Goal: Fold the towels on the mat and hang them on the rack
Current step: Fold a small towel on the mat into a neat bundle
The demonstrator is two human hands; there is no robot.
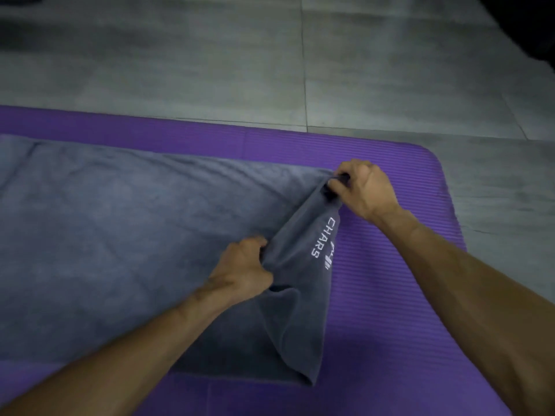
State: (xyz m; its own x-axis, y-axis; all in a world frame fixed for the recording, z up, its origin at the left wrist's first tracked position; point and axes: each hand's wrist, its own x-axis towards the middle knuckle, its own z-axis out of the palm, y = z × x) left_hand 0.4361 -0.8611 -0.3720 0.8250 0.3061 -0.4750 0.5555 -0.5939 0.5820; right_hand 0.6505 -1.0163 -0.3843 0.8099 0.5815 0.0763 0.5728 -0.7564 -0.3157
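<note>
A large grey towel [120, 235] lies spread over the purple mat [390, 295], reaching off the left edge of the view. Its right end is lifted off the mat into a ridge that shows white lettering. My right hand [363, 190] pinches the far right corner of the towel. My left hand [243, 268] grips the same right edge nearer to me, about midway along it. The near right corner hangs down onto the mat. No rack is in view.
Grey tiled floor [300, 70] stretches beyond the mat's far edge and to its right. The mat's rounded far right corner [426, 154] lies just past my right hand. A dark shape sits at the top right corner of the view.
</note>
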